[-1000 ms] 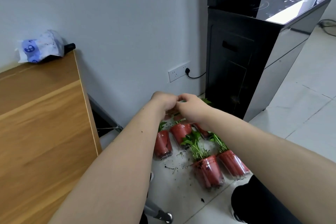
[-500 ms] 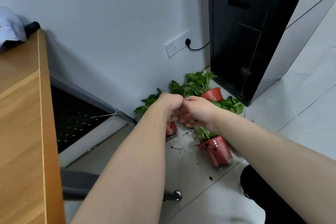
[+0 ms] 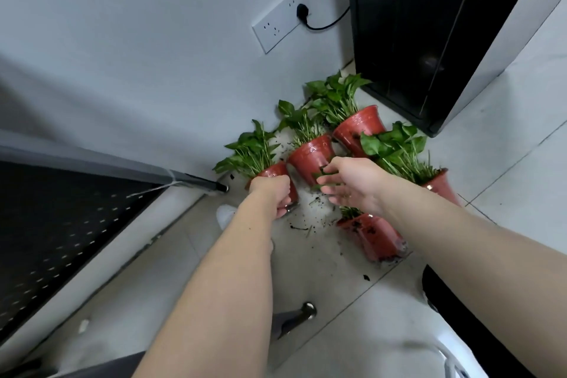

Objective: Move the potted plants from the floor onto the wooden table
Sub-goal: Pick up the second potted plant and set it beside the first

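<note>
- Fingers (image 3: 283, 201) of the left hand (image 3: 270, 193): curled round the leftmost potted plant (image 3: 270, 170), which is gripped just below its red rim. The pot is located low by the wall, on or just above the floor (image 3: 322, 270).
- Fingers (image 3: 331, 169) of the right hand (image 3: 352, 184): extended and slightly spread, held just in front of the middle potted plant (image 3: 310, 156). Green leaf scraps (image 3: 325, 176) are seen among them; whether these are pinched cannot be told.
- Three further red pots, all on the floor: rear pot (image 3: 359, 127) near the black cabinet (image 3: 414, 24), right pot (image 3: 438, 187) partly hidden by the right forearm, near pot (image 3: 377, 236) below the right hand.
- Loose soil (image 3: 306, 219): scattered on the tiles between the pots.
- Wall socket (image 3: 276, 27): fitted with a black plug (image 3: 302, 11).
</note>
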{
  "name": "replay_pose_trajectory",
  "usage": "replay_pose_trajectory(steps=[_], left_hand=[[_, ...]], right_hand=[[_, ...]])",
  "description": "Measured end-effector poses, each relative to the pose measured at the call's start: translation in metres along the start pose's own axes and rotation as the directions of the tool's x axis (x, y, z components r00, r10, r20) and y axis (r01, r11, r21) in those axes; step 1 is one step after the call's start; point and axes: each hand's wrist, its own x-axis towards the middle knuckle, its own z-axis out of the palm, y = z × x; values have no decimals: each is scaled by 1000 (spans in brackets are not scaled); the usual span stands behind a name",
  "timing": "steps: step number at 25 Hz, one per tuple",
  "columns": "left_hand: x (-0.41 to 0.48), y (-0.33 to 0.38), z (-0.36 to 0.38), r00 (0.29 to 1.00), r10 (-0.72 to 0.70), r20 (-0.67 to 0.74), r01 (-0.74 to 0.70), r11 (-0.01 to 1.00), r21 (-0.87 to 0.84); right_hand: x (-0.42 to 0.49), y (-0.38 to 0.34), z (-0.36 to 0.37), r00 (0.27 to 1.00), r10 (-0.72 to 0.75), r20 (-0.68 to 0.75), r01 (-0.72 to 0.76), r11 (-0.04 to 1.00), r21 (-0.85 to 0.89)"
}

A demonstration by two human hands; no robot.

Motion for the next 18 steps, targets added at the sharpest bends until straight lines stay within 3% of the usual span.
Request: replay_pose_trajectory(steps=[3, 10, 18], left_hand=[[30, 1, 6, 996, -69, 57, 73, 995, -68], [98, -9, 1, 977, -212, 3, 210, 967, -141], [171, -14, -1, 965, -255, 52, 260, 927, -271]], right_hand=[[31, 2, 0, 999, 44, -16, -44, 999, -17], [92, 7, 3, 991, 118, -62, -121, 991, -51], [148, 19, 22, 989, 149, -20, -149, 988, -27]])
